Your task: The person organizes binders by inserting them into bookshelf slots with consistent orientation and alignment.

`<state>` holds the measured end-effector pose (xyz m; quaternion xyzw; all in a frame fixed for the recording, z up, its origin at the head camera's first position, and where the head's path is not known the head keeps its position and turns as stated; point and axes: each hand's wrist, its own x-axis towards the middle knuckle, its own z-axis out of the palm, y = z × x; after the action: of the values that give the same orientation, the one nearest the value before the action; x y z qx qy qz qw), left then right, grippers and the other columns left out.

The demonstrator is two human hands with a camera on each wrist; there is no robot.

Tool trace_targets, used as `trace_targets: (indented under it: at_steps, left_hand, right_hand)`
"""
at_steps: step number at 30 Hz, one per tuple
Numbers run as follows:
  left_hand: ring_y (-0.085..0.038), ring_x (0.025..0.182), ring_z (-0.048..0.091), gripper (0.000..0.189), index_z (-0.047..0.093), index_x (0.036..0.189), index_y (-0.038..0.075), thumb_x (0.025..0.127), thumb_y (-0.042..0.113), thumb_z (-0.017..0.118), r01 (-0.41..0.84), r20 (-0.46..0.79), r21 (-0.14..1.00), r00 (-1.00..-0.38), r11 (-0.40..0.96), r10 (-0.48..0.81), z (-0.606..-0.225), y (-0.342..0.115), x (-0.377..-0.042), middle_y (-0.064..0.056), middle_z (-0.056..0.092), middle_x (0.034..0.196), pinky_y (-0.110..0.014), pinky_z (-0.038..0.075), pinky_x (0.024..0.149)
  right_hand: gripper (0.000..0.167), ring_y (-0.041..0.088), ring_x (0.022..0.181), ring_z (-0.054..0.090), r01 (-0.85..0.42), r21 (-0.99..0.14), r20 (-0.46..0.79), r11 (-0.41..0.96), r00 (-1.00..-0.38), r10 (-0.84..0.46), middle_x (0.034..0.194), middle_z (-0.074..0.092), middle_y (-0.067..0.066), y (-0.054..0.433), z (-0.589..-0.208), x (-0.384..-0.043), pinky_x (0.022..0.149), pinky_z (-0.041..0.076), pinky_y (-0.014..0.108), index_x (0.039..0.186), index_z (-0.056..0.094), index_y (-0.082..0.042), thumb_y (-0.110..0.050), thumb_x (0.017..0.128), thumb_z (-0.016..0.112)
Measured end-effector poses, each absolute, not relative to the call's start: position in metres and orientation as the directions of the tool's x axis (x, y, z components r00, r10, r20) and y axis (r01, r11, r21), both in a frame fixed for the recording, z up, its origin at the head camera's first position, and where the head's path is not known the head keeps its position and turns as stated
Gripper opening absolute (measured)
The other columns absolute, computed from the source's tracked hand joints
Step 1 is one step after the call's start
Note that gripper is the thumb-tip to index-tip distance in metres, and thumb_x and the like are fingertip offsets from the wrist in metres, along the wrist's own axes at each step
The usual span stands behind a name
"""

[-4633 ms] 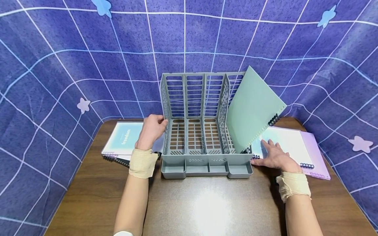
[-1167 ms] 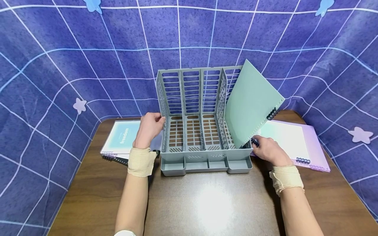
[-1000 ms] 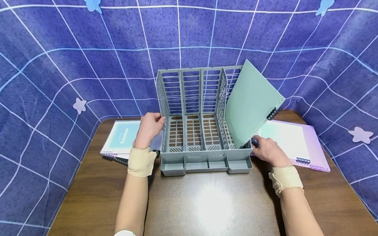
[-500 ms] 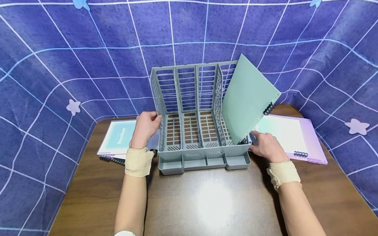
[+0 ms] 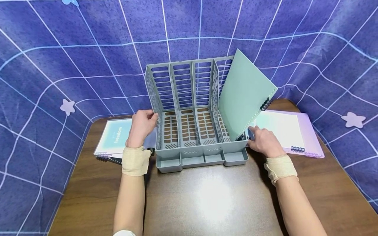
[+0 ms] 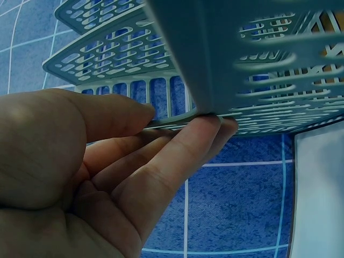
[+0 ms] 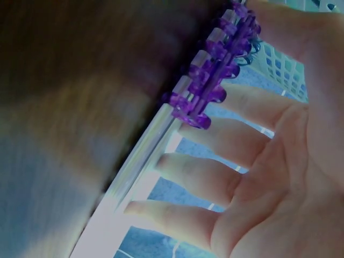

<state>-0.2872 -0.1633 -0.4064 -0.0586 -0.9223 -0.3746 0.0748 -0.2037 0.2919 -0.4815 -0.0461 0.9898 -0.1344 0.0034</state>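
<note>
While thumb and fingers are pinching the edge of the grey rack [image 5: 168, 154] at its left wall, the left hand [image 5: 141, 126] is wearing a beige wrap [image 5: 136, 161] at the wrist. Right hand [image 5: 265, 142]: reaching low at the rack's right side, fingers extending to the right stack [image 5: 283, 127]; whether it is gripping or merely touching, one cannot tell. Purple coil [image 7: 215, 75]: showing just beside the right thumb in the right wrist view. Rack: standing upright on the wood table [image 5: 183, 203], dividers forming four slots, shallow compartments running along the front. Green notebook [image 5: 246, 98]: leaning at a tilt in the rightmost slot, black coil [image 5: 265, 104] facing right. Right stack: lying flat beside the rack, a white cover showing uppermost, a lilac cover [image 5: 311, 134] projecting from beneath; pale lettering near the index finger is being partly hidden, unreadable. Left stack [image 5: 112, 137]: lying flat beside the left hand, its white-and-blue top cover bearing the word "freedom", running sideways; a smaller line beside it is proving too faint to read. Blue fabric [image 5: 189, 19]: hanging behind, displaying pale grid lines and stars [image 5: 353, 120].
</note>
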Motion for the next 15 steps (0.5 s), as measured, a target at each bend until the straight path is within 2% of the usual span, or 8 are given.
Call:
trace_targets:
  at_steps: [3,7,10,15]
  left_hand:
    - [-0.024,0.077,0.073,0.024,0.078,0.110,0.006,0.104,0.020,0.060,0.163,0.179,0.686,-0.982,0.709,0.052,-0.406,-0.164,-0.287,-0.012,0.079,0.096,-0.036,0.051,0.066]
    - [-0.024,0.077,0.074,0.025,0.078,0.112,0.006,0.104,0.021,0.059,0.166,0.178,0.686,-0.982,0.709,0.058,-0.406,-0.165,-0.288,-0.012,0.079,0.096,-0.035,0.052,0.067]
    - [-0.024,0.078,0.073,0.026,0.078,0.112,0.006,0.104,0.022,0.059,0.168,0.179,0.683,-0.982,0.711,0.061,-0.406,-0.166,-0.288,-0.012,0.079,0.096,-0.035,0.052,0.067]
    - [-0.025,0.077,0.073,0.027,0.078,0.111,0.006,0.104,0.023,0.058,0.170,0.177,0.675,-0.982,0.718,0.066,-0.406,-0.165,-0.287,-0.013,0.079,0.096,-0.035,0.052,0.066]
  right_hand:
    - [0.059,0.062,0.091,0.063,-0.100,-0.245,-0.012,0.964,-0.994,-0.107,0.124,0.059,0.040,0.289,-0.481,-0.204,0.075,0.054,0.068,0.143,0.053,0.002,-0.022,0.091,0.066]
    - [0.046,0.063,0.090,0.061,-0.125,-0.218,-0.001,0.968,-0.992,-0.128,0.124,0.055,0.043,0.285,-0.482,-0.202,0.069,0.054,0.069,0.136,0.054,0.003,-0.016,0.095,0.062]
    - [0.039,0.062,0.087,0.060,-0.130,-0.211,0.004,0.969,-0.991,-0.132,0.122,0.055,0.042,0.283,-0.483,-0.201,0.064,0.054,0.068,0.128,0.053,0.002,-0.012,0.093,0.062]
    - [0.047,0.063,0.089,0.060,-0.109,-0.209,-0.025,0.972,-0.993,-0.117,0.127,0.054,0.042,0.281,-0.484,-0.202,0.065,0.053,0.069,0.132,0.051,0.001,-0.012,0.089,0.066]
